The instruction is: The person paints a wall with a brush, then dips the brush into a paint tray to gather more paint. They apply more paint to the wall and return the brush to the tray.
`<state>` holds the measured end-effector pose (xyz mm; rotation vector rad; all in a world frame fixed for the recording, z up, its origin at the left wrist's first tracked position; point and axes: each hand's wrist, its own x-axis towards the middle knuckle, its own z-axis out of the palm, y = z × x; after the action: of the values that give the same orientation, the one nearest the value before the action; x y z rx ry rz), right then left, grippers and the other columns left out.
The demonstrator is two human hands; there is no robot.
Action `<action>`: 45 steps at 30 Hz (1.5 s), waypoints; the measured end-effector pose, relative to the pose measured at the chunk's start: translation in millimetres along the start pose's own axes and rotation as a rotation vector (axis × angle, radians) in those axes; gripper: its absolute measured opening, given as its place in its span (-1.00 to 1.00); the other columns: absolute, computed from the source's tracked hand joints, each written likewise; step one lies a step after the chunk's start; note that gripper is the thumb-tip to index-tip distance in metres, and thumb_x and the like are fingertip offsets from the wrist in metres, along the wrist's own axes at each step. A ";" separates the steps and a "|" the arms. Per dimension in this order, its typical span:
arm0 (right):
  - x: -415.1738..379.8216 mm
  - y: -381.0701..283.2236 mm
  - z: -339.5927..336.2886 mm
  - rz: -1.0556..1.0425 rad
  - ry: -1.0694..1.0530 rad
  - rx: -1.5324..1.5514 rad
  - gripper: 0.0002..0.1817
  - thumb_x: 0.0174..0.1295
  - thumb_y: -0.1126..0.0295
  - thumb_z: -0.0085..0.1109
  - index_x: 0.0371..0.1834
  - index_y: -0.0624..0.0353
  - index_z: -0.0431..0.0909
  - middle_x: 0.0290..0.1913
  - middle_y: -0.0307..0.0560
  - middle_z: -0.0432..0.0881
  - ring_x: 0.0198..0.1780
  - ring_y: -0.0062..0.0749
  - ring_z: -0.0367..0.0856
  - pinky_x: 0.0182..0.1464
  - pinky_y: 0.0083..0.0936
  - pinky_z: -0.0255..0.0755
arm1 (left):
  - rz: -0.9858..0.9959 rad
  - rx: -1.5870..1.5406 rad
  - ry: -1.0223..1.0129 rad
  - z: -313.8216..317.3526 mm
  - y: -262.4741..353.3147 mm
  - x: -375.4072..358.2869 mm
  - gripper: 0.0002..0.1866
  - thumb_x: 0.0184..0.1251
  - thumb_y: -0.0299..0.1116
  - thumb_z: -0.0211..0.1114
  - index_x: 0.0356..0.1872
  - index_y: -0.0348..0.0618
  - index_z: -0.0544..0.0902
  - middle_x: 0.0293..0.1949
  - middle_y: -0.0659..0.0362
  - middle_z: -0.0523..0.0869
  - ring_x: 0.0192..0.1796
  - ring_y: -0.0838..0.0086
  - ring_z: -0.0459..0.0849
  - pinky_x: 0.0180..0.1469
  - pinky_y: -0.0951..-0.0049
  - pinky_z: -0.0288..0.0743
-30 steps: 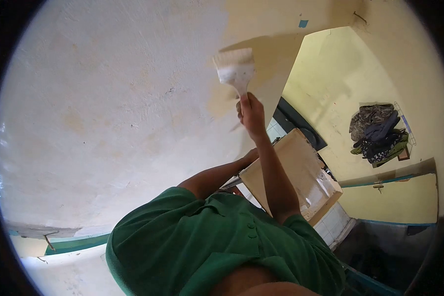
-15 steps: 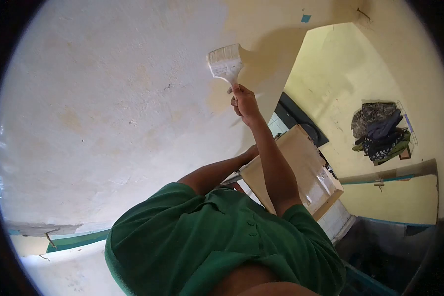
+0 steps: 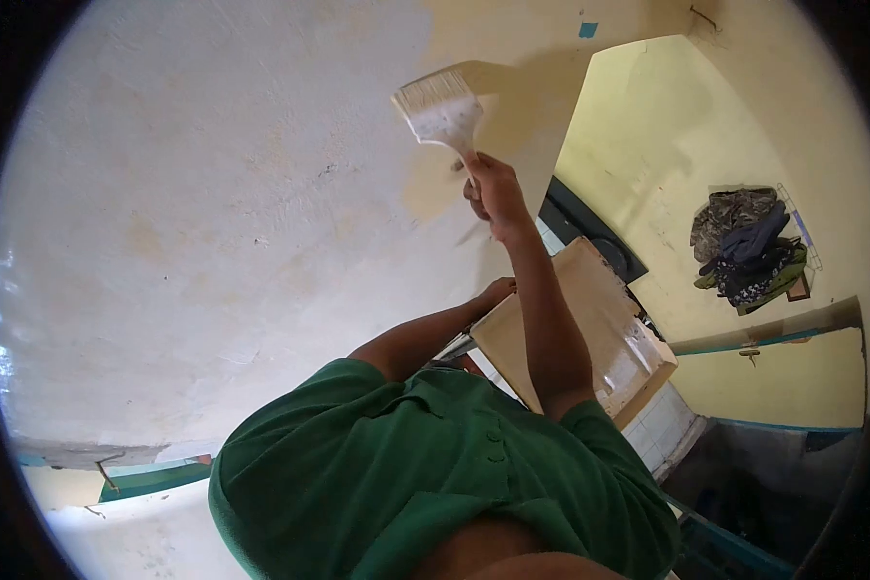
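My right hand (image 3: 499, 198) is closed round the handle of a wide flat paintbrush (image 3: 445, 108), raised at the wall. White paint coats the brush, and its bristles point up and left, overlapping the wall surface (image 3: 261, 193). Lower down, my left hand (image 3: 499, 290) grips the edge of a shallow beige paint tray (image 3: 570, 290). Wet white paint glistens at the tray's near right end. My right forearm crosses in front of the tray and hides part of it.
Pale paint covers much of the wall, with a yellowish patch (image 3: 512, 121) right of the brush. A yellow opening (image 3: 638, 126) lies beyond the wall's edge. Clothes (image 3: 749, 246) hang at the right, above a yellow panel (image 3: 773, 382). White tiles (image 3: 659, 425) show below the tray.
My right hand has shifted slightly right, and the brush head has tilted further left and upward. My left hand stays at the tray's edge.
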<state>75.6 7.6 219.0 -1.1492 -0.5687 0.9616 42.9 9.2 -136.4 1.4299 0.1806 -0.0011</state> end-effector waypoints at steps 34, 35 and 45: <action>5.7 53.7 0.8 -0.654 0.491 -1.444 -0.59 0.19 0.32 0.03 0.09 0.22 0.38 -0.43 -0.02 0.50 -0.48 -0.15 0.58 -0.44 -0.34 0.50 | 0.002 0.121 0.060 8.3 5.7 15.0 -0.66 0.20 -0.28 0.13 -0.05 -0.26 0.52 -0.13 -0.01 0.61 -0.10 0.31 0.58 -0.07 0.33 0.43; 0.3 58.0 -3.1 -0.602 0.473 -1.444 -0.60 0.18 0.32 0.04 0.07 0.23 0.40 -0.43 -0.01 0.51 -0.47 -0.14 0.58 -0.42 -0.33 0.50 | 0.001 0.124 0.061 7.0 6.4 13.5 -0.66 0.20 -0.28 0.13 -0.05 -0.26 0.52 -0.13 -0.01 0.61 -0.10 0.31 0.58 -0.07 0.33 0.43; -17.3 -14.1 8.8 -0.882 0.585 -1.091 -0.69 0.17 0.36 0.06 -0.06 0.26 0.51 -0.48 0.00 0.50 -0.49 -0.17 0.56 -0.48 -0.33 0.45 | -0.001 0.132 0.070 5.4 7.8 8.6 -0.66 0.19 -0.28 0.13 -0.07 -0.27 0.53 -0.15 -0.02 0.62 -0.13 0.29 0.60 -0.10 0.33 0.45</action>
<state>64.7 -4.4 236.7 -1.7730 -1.0182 -0.5550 53.0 6.0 -129.0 1.5621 0.2433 0.0368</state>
